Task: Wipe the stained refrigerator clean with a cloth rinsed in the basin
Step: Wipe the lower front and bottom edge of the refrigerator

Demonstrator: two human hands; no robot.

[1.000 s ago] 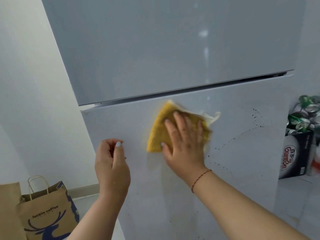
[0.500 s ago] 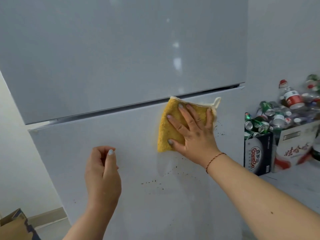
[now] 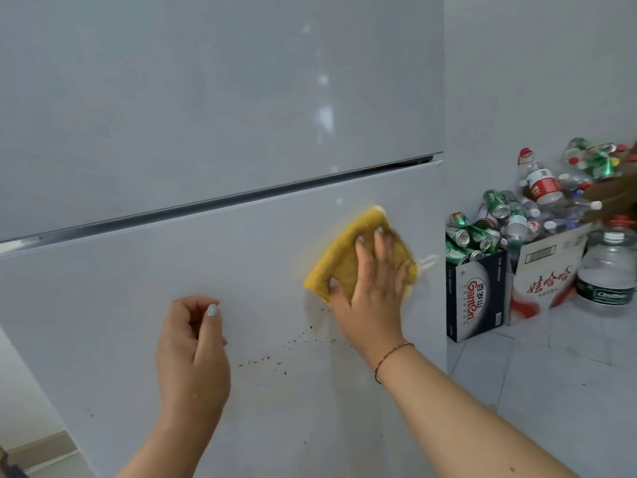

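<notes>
On the lower door of the refrigerator (image 3: 144, 305), pale grey, glossy and flat, I see the cloth (image 3: 348, 257): yellow, nubby terry, folded to a rough square turned diamond-wise, with a white edge and a small white loop at its right corner. Right hand (image 3: 370, 288) lies flat on it, fingers spread, pressing it to the door near the right edge; a thin red cord circles that wrist. Just below the cloth, a trail of small brown specks (image 3: 275, 353) runs down-left across the door. Left hand (image 3: 193, 353) hovers in front of the door, fingers curled in, thumb up, holding nothing. A dark seam with a metal strip splits the upper door from the lower. Right of the fridge, on the tiled floor (image 3: 551, 391): a dark blue carton (image 3: 475, 298) marked "Ganten", crushed green cans in it; beside it a white carton (image 3: 548, 284) with red Chinese characters, piled with clear plastic bottles; a large clear water jug (image 3: 608, 270) next to that.
</notes>
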